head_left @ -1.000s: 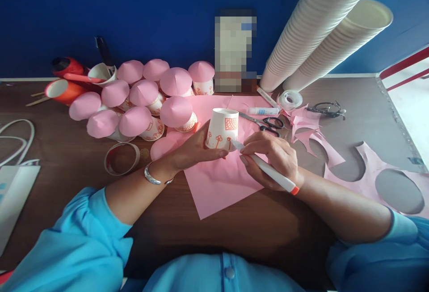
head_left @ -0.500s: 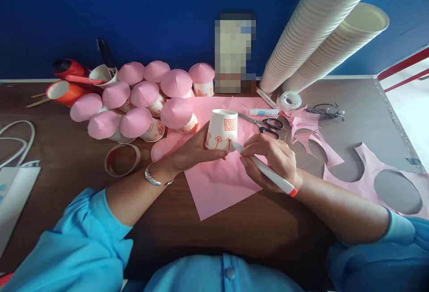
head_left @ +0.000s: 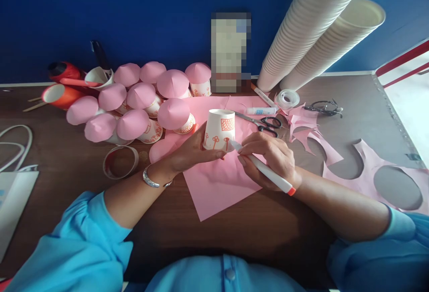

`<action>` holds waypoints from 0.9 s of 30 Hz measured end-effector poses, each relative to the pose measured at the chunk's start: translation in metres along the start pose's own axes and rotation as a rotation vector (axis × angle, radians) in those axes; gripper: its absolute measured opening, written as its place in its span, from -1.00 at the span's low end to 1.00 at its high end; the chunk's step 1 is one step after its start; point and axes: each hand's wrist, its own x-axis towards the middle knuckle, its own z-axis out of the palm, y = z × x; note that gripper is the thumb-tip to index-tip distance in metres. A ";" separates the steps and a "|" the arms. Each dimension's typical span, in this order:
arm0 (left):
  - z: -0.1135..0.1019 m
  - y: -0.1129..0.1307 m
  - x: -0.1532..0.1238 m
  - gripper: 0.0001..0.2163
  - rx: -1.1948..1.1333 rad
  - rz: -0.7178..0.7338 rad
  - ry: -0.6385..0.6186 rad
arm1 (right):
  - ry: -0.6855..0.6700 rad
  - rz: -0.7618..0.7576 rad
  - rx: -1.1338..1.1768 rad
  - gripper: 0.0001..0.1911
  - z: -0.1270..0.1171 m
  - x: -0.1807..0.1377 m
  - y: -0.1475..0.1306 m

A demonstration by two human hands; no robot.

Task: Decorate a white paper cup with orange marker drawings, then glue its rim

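From the head view, the left hand grips an upturned paper cup standing on pink paper on the surface. The right hand pinches a white marker, tip touching the cup's lower wall beside orange doodles. Scissors lie just behind.

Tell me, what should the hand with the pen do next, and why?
Probably turn the cup a little with the left hand and draw on the blank part. The pen in the right hand has its tip at the cup's bottom edge, beside a row of small orange shapes under a checked square, and the side of the cup to their left looks bare.
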 end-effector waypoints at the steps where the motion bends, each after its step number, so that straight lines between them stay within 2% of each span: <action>1: 0.000 0.000 0.000 -0.48 -0.001 0.002 -0.002 | -0.001 0.000 -0.003 -0.86 0.000 0.000 0.000; 27: 0.005 0.001 0.000 -0.56 -0.036 0.021 0.033 | 0.009 0.017 -0.030 -0.84 0.001 -0.001 -0.001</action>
